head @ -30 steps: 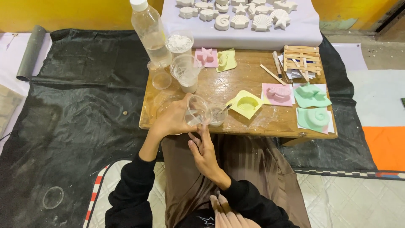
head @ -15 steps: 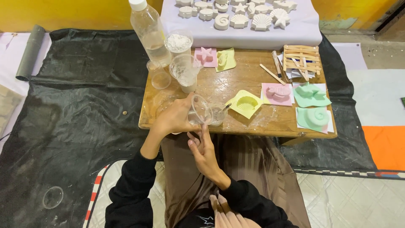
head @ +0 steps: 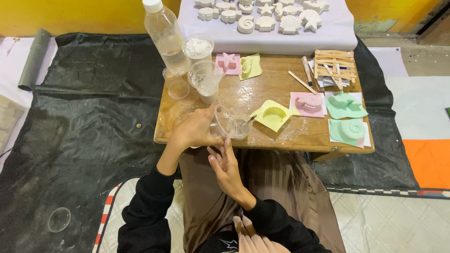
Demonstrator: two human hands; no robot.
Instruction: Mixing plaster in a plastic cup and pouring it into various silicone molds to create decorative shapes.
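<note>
At the near edge of the wooden table (head: 281, 93), the left hand (head: 194, 131) grips a tilted clear cup (head: 224, 122) over a small clear cup (head: 241, 127). The right hand (head: 225, 164) hangs open just below, holding nothing. Farther back, another cup (head: 198, 47) holds white powder beside a clear bottle (head: 166, 37) partly filled with liquid.

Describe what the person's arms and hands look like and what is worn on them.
Both arms wear long black sleeves that end at the wrists. The left hand and right hand are bare: no gloves, and no rings, watch or bracelets that I can make out. The sleeves look plain, with no visible markings.
</note>
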